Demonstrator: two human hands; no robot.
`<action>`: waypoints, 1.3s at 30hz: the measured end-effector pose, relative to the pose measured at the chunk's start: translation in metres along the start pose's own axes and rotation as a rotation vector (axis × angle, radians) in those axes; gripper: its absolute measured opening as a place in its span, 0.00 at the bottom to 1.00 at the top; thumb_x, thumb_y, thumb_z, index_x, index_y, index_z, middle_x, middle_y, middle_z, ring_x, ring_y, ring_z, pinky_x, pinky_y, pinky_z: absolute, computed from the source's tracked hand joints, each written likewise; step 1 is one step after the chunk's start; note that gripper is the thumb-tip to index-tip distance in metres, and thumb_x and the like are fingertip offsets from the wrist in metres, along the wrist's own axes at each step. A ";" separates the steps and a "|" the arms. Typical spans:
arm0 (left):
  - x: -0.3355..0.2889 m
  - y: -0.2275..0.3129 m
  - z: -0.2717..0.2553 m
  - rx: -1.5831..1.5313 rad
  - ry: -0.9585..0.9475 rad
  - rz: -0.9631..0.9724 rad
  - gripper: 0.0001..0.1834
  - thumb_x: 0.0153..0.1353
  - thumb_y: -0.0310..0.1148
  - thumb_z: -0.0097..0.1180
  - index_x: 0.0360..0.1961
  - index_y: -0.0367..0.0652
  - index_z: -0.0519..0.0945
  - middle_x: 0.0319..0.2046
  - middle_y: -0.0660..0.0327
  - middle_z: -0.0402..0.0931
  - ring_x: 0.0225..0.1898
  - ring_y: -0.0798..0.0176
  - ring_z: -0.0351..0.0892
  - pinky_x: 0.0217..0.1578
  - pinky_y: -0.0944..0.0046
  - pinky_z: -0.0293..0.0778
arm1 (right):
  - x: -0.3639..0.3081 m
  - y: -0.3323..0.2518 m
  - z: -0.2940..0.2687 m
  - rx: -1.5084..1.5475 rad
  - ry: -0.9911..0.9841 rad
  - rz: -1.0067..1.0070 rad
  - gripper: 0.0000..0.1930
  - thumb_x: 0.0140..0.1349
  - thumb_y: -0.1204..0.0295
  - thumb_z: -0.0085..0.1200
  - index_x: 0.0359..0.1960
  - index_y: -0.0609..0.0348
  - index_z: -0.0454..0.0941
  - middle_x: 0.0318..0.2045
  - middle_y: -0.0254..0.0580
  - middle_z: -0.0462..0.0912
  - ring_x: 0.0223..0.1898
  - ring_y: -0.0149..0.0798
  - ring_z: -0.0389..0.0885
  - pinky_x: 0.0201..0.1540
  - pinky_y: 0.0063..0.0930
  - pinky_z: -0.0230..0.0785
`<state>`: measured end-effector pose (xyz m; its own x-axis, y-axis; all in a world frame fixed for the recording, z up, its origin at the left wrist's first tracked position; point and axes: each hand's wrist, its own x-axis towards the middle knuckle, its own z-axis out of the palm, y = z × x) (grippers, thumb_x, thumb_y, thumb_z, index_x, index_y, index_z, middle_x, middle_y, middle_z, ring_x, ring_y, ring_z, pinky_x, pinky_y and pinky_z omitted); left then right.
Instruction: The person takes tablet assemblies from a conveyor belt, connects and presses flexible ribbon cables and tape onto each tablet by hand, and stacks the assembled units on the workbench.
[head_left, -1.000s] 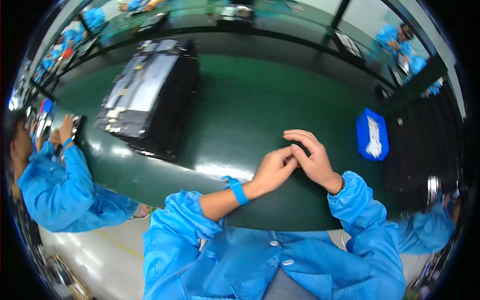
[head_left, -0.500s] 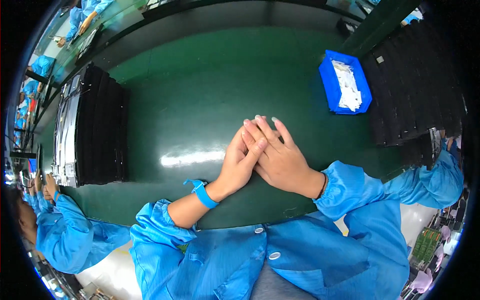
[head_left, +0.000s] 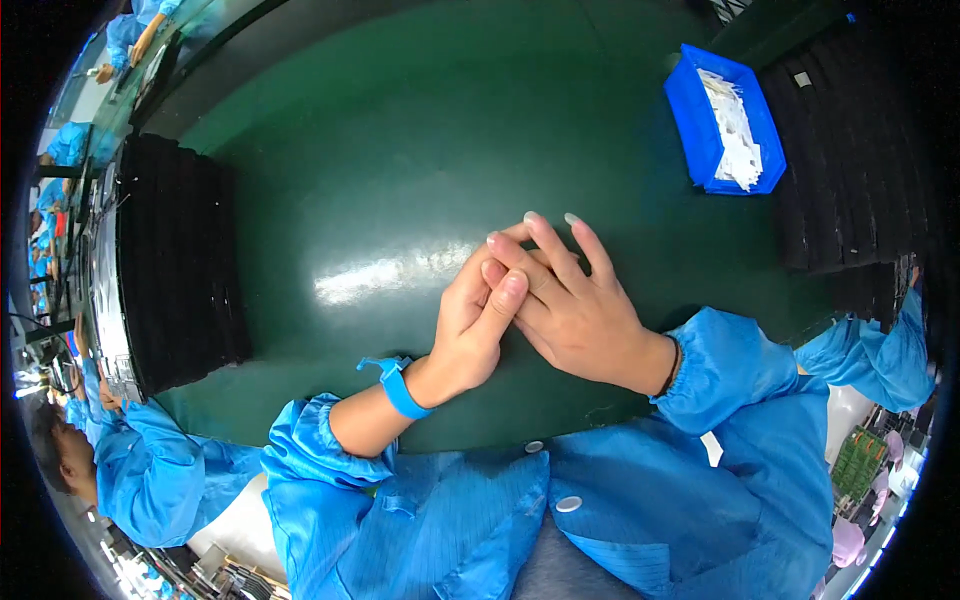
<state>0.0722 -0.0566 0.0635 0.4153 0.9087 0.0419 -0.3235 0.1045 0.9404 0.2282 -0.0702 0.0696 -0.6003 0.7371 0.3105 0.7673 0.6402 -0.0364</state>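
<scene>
Above the green tabletop (head_left: 380, 190), in front of my body, my two hands touch each other. My left hand (head_left: 470, 325), with a blue band (head_left: 403, 390) around its wrist, is closed about fingers of the right, its thumb lying on top. My right hand (head_left: 585, 320) shows its back; several of its fingers stretch upward and apart. A dark band (head_left: 676, 366) circles the right wrist. Between the hands I see no object, though part of the left fingers is hidden behind the right.
At the far right a blue bin (head_left: 697, 125) contains white paper-like pieces (head_left: 735, 130). Tall stacks of black flat pieces stand at left (head_left: 185, 265) and right (head_left: 850, 160). A co-worker in blue (head_left: 160, 480) sits at my left; another blue sleeve (head_left: 880, 350) shows at right.
The view has shifted, so the bin and right stack appear higher and farther right. My hands stay joined; the right fingers are spread slightly wider.
</scene>
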 end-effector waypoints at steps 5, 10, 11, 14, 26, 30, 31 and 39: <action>0.002 0.006 -0.001 0.013 -0.037 0.002 0.25 0.71 0.36 0.44 0.64 0.32 0.60 0.53 0.50 0.74 0.56 0.61 0.71 0.58 0.63 0.64 | 0.000 0.000 -0.002 -0.001 -0.009 0.024 0.27 0.63 0.63 0.41 0.65 0.48 0.65 0.69 0.36 0.58 0.70 0.46 0.54 0.70 0.50 0.42; 0.000 0.006 -0.001 0.012 -0.038 0.000 0.26 0.71 0.36 0.44 0.64 0.32 0.60 0.53 0.50 0.73 0.56 0.60 0.71 0.59 0.63 0.64 | -0.001 -0.001 -0.001 0.003 0.000 0.026 0.27 0.62 0.63 0.42 0.66 0.48 0.65 0.69 0.37 0.58 0.70 0.47 0.54 0.70 0.50 0.42; -0.001 0.006 -0.001 0.010 -0.033 0.004 0.26 0.71 0.35 0.44 0.65 0.32 0.59 0.53 0.50 0.73 0.57 0.60 0.70 0.59 0.63 0.63 | -0.001 -0.001 0.000 0.025 -0.002 0.024 0.28 0.62 0.63 0.43 0.66 0.48 0.65 0.69 0.38 0.58 0.70 0.47 0.54 0.70 0.50 0.42; 0.000 0.003 0.000 0.037 0.000 -0.010 0.28 0.71 0.38 0.43 0.66 0.32 0.57 0.55 0.49 0.72 0.57 0.59 0.70 0.60 0.62 0.62 | -0.001 -0.001 -0.002 0.062 -0.006 0.049 0.28 0.61 0.64 0.45 0.66 0.48 0.65 0.69 0.40 0.58 0.70 0.48 0.54 0.69 0.50 0.43; -0.002 0.003 -0.010 -0.028 -0.082 -0.092 0.38 0.68 0.50 0.35 0.69 0.30 0.50 0.59 0.41 0.67 0.61 0.50 0.67 0.63 0.55 0.58 | 0.002 0.000 -0.004 0.269 0.030 0.087 0.33 0.55 0.69 0.52 0.67 0.48 0.63 0.69 0.51 0.55 0.68 0.54 0.54 0.66 0.51 0.47; -0.001 0.001 -0.012 -0.014 -0.087 -0.084 0.37 0.68 0.49 0.35 0.69 0.30 0.50 0.59 0.41 0.67 0.62 0.50 0.67 0.63 0.55 0.58 | 0.003 0.001 -0.004 0.288 0.012 0.091 0.33 0.55 0.69 0.52 0.67 0.48 0.63 0.69 0.51 0.56 0.68 0.54 0.55 0.67 0.51 0.47; -0.001 0.001 -0.011 -0.010 -0.077 -0.082 0.37 0.69 0.49 0.34 0.69 0.30 0.50 0.59 0.41 0.67 0.62 0.50 0.67 0.63 0.55 0.58 | 0.002 0.001 -0.003 0.288 0.014 0.091 0.33 0.55 0.69 0.52 0.67 0.48 0.63 0.69 0.51 0.56 0.68 0.54 0.55 0.67 0.51 0.47; -0.001 0.000 -0.011 0.010 -0.069 -0.082 0.37 0.70 0.49 0.34 0.68 0.29 0.51 0.58 0.41 0.68 0.61 0.51 0.68 0.63 0.56 0.58 | 0.003 0.002 -0.004 0.290 0.006 0.088 0.33 0.54 0.70 0.53 0.66 0.48 0.64 0.69 0.51 0.56 0.68 0.54 0.54 0.66 0.52 0.48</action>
<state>0.0624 -0.0534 0.0596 0.4977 0.8673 -0.0131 -0.2776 0.1735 0.9449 0.2293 -0.0676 0.0745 -0.5323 0.7919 0.2992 0.7194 0.6094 -0.3333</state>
